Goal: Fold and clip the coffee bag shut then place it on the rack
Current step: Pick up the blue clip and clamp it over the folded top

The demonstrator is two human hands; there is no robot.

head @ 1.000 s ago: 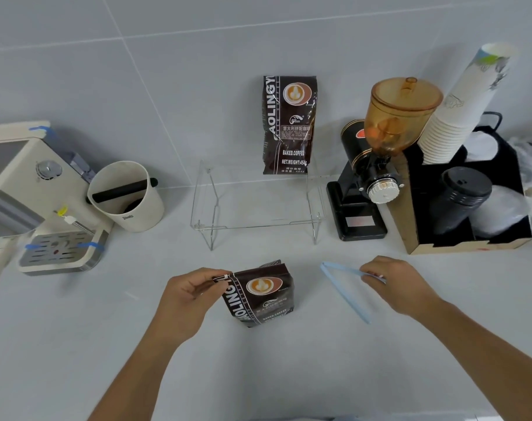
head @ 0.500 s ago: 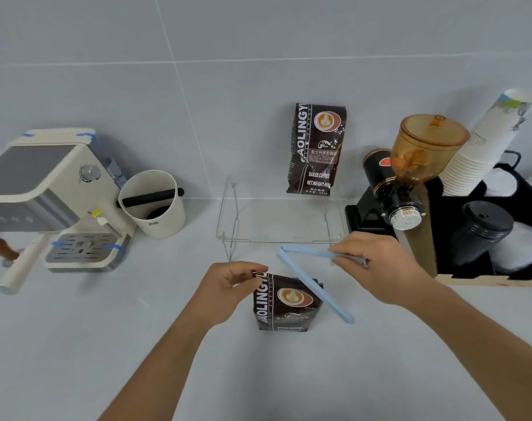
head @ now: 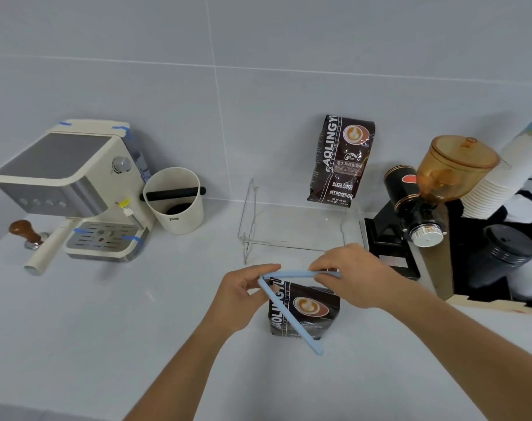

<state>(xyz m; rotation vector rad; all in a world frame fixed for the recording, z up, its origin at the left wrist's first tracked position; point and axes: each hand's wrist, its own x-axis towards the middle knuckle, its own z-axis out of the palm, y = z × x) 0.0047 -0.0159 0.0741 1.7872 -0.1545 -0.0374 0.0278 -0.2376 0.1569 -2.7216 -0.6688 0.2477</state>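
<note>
- Standing upright on the worktop [head: 76, 344], just in front of the rack [head: 292, 226]: bag [head: 304, 311], top folded down.
- Pinching the fold's left corner, at the clip's hinge: left hand [head: 243, 296].
- Gripping the upper arm of the blue clip [head: 289, 311] along the fold: right hand [head: 352, 275] (lower arm hanging diagonally across the bag front, so clip lying agape).
- Leaning against the wall on the rack: a second bag [head: 340, 159].
- Flanking the rack: cup [head: 175, 205] to the left, grinder [head: 419, 205] to the right.

Both hands hold an opened light-blue clip [head: 290, 311] (its two arms spread in a V) at the folded top of the coffee bag [head: 307, 311]: left hand [head: 243, 294] at the hinge, right hand [head: 349, 275] on the upper arm.
</note>
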